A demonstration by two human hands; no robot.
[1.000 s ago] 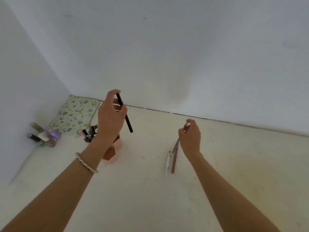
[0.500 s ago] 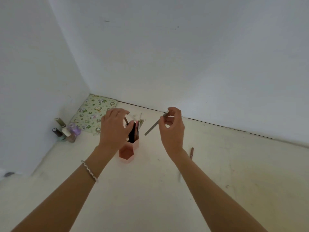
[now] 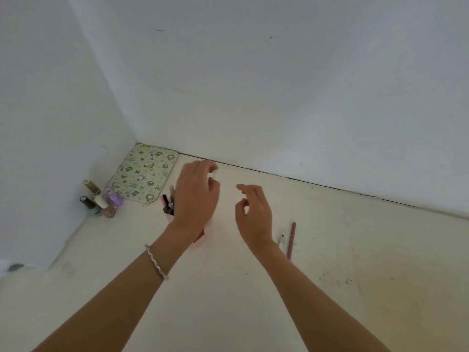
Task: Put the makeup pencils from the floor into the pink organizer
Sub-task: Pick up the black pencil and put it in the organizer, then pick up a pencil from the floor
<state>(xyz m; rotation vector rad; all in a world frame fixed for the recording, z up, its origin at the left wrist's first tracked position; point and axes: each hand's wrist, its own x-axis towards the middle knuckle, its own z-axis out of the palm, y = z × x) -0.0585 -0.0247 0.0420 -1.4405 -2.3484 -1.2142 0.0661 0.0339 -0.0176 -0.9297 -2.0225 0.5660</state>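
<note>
Left hand (image 3: pixel 196 196): over the pink organizer (image 3: pixel 200 237), grip state unclear — fingertips blurred.
Right hand (image 3: pixel 255 215): fingers apart, empty.
Pink organizer: mostly hidden, pencils standing inside.
Floor (image 3: pixel 228 288): pink pencil (image 3: pixel 291 240) and white pencil (image 3: pixel 282 238) lie right of the right hand.

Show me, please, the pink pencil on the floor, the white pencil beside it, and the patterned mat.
pink pencil (image 3: pixel 291 240): head view, mid-shaft.
white pencil (image 3: pixel 282 238): head view, visible upper shaft.
patterned mat (image 3: pixel 143 172): head view, centre of its printed surface.

matt walls, scuffed floor
floor (image 3: pixel 228 301) looks smooth, pale and stained; mat (image 3: pixel 144 171) seems soft printed cloth; bottles (image 3: pixel 101 201) glossy; bracelet (image 3: pixel 156 261) braided.
</note>
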